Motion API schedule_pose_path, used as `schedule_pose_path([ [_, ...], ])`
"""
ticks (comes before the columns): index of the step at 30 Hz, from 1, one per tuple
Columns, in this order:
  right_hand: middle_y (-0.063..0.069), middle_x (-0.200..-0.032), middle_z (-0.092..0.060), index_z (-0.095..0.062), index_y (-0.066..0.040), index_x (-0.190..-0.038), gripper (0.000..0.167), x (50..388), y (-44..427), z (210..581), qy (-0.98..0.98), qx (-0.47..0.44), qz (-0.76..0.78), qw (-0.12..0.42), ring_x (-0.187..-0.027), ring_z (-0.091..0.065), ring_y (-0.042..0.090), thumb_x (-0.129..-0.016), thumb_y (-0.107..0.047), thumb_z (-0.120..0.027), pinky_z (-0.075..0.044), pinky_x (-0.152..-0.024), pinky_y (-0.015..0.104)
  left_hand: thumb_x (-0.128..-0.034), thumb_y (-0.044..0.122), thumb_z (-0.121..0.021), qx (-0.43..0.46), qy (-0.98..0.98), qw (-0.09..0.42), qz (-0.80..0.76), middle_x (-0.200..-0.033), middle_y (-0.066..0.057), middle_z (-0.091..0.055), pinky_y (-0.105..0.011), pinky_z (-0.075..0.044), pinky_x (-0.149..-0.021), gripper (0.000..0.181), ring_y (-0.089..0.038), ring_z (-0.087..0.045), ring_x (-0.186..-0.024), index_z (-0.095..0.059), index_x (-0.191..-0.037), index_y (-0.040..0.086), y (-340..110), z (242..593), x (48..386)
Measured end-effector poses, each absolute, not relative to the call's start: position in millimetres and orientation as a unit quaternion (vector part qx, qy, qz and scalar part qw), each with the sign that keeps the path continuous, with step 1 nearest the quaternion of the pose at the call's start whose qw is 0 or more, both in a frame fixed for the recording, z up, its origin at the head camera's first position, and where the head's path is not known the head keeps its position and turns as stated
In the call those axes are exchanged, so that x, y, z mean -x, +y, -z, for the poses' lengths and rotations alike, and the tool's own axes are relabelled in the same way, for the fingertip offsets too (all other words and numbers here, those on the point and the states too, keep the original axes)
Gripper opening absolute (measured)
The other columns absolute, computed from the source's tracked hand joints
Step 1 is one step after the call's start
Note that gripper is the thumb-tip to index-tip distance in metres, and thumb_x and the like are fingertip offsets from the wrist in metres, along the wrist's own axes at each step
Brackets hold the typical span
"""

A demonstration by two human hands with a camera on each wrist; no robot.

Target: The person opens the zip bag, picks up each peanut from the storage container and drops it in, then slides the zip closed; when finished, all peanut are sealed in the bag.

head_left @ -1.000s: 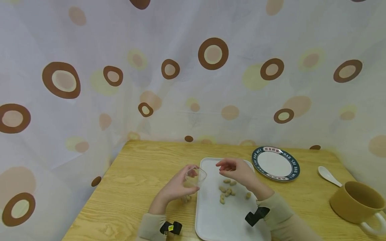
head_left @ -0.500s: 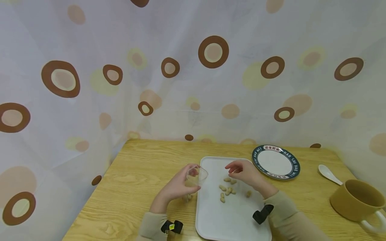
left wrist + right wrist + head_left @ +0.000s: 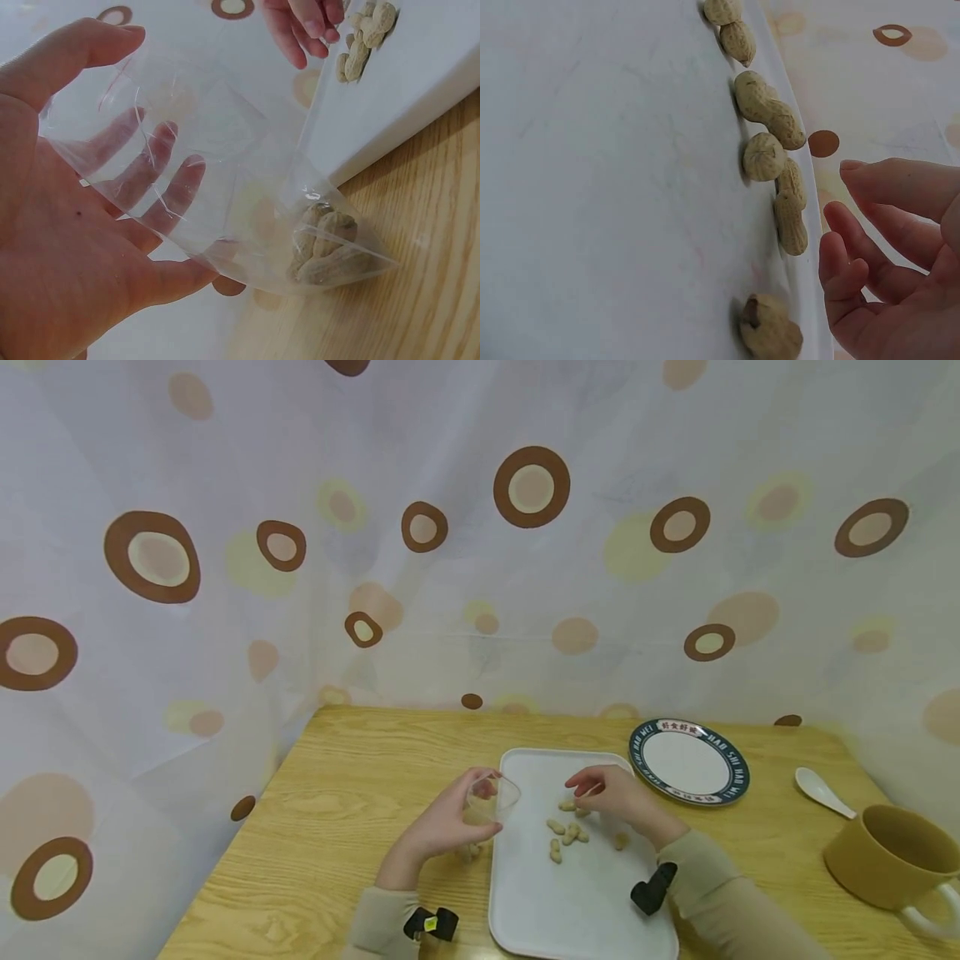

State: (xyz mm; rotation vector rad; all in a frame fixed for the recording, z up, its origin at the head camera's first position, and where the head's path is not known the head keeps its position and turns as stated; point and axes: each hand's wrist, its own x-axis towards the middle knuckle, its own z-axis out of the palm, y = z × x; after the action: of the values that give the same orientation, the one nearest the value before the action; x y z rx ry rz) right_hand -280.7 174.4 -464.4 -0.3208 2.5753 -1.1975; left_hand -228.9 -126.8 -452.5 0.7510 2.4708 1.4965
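Observation:
A clear plastic bag [image 3: 225, 142] is held with its mouth spread by my left hand [image 3: 446, 822], thumb and fingers set around the rim. Several unshelled peanuts [image 3: 330, 244] lie at the bottom of the bag, low over the wooden table at the tray's left side. On the white tray [image 3: 581, 910] more peanuts [image 3: 556, 852] lie scattered. My right hand [image 3: 617, 795] hovers above the tray near the farther peanuts, its fingers loosely bent. In the right wrist view nothing shows between thumb and fingers, and a gap separates them from the closest peanut [image 3: 791, 221].
Behind the tray on the right lies a plate [image 3: 684, 763] with a dark patterned rim. Further right are a white spoon [image 3: 821, 791] and a mustard-coloured mug [image 3: 885, 860] with a white handle. A spotted curtain [image 3: 465, 568] hangs at the table's back edge.
My right hand has moved right, away from the bag, then dipped slightly toward the farther peanuts. The left hand has stayed nearly still with the bag.

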Motion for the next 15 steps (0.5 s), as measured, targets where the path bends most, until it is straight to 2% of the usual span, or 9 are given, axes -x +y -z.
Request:
schedule_pose_path([
  [6, 0.004, -0.097, -0.068, -0.072, -0.010, -0.110, 0.024, 287.2, 174.7, 472.4, 0.894, 0.096, 0.411, 0.150, -0.087, -0.058, 0.019, -0.086, -0.011, -0.074, -0.049, -0.073, 0.031, -0.0856, 0.019, -0.073, -0.250, 0.821, 0.087, -0.507, -0.134, -0.021, -0.053, -0.061, -0.036, -0.105, 0.063, -0.032, -0.049, -0.126, -0.042, -0.140, 0.009, -124.6, 450.8, 228.7],
  [15, 0.001, -0.091, -0.069, -0.075, -0.010, -0.102, 0.024, 289.2, 168.9, 482.5, 0.910, 0.105, 0.381, 0.124, -0.081, -0.057, 0.016, -0.078, -0.006, -0.079, -0.046, -0.072, 0.029, -0.0854, 0.019, -0.073, -0.248, 0.821, 0.086, -0.507, -0.134, -0.022, -0.053, -0.063, -0.035, -0.106, 0.064, -0.032, -0.049, -0.127, -0.042, -0.141, 0.008, -125.6, 450.5, 228.4],
])
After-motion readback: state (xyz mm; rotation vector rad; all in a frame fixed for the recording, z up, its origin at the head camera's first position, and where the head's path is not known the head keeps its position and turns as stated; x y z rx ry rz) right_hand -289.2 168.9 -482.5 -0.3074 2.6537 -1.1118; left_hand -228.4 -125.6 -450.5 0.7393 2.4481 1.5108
